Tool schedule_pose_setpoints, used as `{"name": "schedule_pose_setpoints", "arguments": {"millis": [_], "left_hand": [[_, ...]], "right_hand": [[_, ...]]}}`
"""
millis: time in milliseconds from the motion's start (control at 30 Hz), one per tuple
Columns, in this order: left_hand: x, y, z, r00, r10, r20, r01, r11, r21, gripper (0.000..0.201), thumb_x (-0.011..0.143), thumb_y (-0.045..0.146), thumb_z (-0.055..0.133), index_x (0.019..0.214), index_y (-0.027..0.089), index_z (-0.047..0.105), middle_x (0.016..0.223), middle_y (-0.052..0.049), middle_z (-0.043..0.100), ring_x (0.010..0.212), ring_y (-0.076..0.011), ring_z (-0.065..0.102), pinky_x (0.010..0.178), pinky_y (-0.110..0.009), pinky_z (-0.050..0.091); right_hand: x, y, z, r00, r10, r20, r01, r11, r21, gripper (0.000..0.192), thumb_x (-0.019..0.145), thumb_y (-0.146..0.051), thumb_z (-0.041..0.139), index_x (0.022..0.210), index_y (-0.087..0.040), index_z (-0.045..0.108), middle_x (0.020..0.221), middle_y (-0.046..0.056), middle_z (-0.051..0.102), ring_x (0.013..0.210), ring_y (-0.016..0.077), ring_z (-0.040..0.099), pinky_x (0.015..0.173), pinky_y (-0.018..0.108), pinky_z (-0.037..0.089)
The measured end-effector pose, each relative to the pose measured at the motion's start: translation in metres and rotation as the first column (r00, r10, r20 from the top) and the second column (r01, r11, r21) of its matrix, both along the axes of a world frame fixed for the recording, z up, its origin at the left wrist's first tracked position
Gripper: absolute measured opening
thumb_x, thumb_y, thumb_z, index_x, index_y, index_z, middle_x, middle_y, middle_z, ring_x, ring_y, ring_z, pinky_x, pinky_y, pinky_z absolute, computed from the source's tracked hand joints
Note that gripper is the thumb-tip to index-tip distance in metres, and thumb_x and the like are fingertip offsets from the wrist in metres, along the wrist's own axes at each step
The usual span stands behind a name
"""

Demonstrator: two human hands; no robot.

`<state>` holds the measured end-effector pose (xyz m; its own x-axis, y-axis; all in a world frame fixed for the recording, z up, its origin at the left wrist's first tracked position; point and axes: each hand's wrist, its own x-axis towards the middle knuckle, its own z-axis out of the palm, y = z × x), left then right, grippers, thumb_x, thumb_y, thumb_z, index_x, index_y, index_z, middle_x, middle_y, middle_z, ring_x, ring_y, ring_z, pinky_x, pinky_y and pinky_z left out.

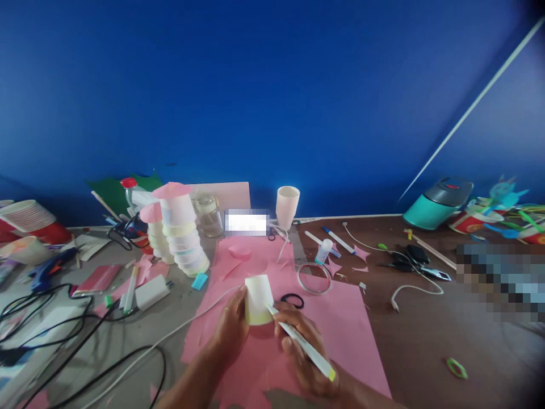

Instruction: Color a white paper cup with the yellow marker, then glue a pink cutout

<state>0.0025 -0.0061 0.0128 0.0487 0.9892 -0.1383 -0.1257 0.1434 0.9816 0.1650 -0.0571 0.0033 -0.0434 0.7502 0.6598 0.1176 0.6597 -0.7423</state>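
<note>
1. Left hand (232, 326) wrapped around the near left side of a small pale-yellow paper cup (258, 299), fingers curled against its wall, holding it upside down over the sheet.
2. Right hand (303, 352) closed in a writing grip on a white marker with a yellow-green end cap (301, 342), tip touching the cup's lower right edge.
3. Cup held above the near middle of a large pink paper sheet (340, 318) spread on the brown table (426, 341).
4. Just right of the cup, a small black ring (292, 300) on the pink sheet; farther right, a clear tape ring (314, 278).
5. Far left of the cup, a leaning stack of pastel cups with a pink paper top (182, 233); beside it a clear glass jar (208, 215).
6. Far centre, an upright cream-coloured cup (287, 207) against the blue wall (272, 85).
7. Near left, black cables (63, 335) tangled on the table; a white cable (170, 335) running under the left hand.
8. Far right, a teal-and-grey container lying on its side (437, 203).
</note>
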Motion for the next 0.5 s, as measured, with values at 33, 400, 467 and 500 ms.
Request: {"name": "schedule_pose_setpoints", "arguments": {"millis": [33, 400, 467, 500], "left_hand": [[0.002, 0.0, 0.002, 0.999, -0.006, 0.044, 0.007, 1.0, -0.025, 0.017, 0.081, 0.036, 0.066, 0.075, 0.02, 0.069, 0.069, -0.005, 0.069, 0.073, -0.0236, 0.062, 0.067, -0.032, 0.051], [0.007, 0.001, -0.003, 0.867, -0.18, 0.465, 0.236, 0.969, -0.066, 0.036, 0.088, 0.045, 0.062, 0.1, 0.012, 0.071, 0.076, -0.007, 0.073, 0.074, -0.0238, 0.068, 0.072, -0.033, 0.052], [0.006, 0.0, 0.0, 0.857, -0.208, 0.472, 0.254, 0.967, -0.035, 0.035, 0.087, 0.044, 0.064, 0.1, 0.012, 0.07, 0.079, -0.008, 0.074, 0.076, -0.0238, 0.069, 0.074, -0.033, 0.051], [0.006, 0.0, 0.002, 0.854, -0.222, 0.47, 0.263, 0.964, -0.023, 0.035, 0.087, 0.044, 0.064, 0.1, 0.013, 0.07, 0.08, -0.008, 0.074, 0.077, -0.0239, 0.069, 0.074, -0.033, 0.051]], "right_hand": [[0.001, 0.0, 0.0, 1.0, 0.006, 0.009, -0.007, 1.0, 0.004, 0.026, 0.1, -0.039, 0.048, 0.123, -0.03, 0.059, 0.079, 0.001, 0.065, 0.084, 0.0221, 0.066, 0.088, 0.039, 0.055], [0.005, 0.003, 0.011, 0.998, -0.026, -0.06, 0.016, 0.987, -0.161, 0.022, 0.099, -0.038, 0.051, 0.113, -0.027, 0.063, 0.077, 0.0, 0.063, 0.063, 0.0159, 0.061, 0.058, 0.026, 0.053], [0.004, 0.003, 0.013, 0.998, -0.048, -0.031, 0.041, 0.977, -0.209, 0.021, 0.098, -0.037, 0.053, 0.111, -0.025, 0.063, 0.077, 0.0, 0.063, 0.062, 0.0154, 0.061, 0.057, 0.026, 0.052], [0.004, 0.004, 0.016, 0.998, -0.056, -0.019, 0.051, 0.974, -0.223, 0.02, 0.098, -0.037, 0.053, 0.11, -0.024, 0.063, 0.077, 0.001, 0.064, 0.063, 0.0156, 0.061, 0.056, 0.026, 0.052]]}}
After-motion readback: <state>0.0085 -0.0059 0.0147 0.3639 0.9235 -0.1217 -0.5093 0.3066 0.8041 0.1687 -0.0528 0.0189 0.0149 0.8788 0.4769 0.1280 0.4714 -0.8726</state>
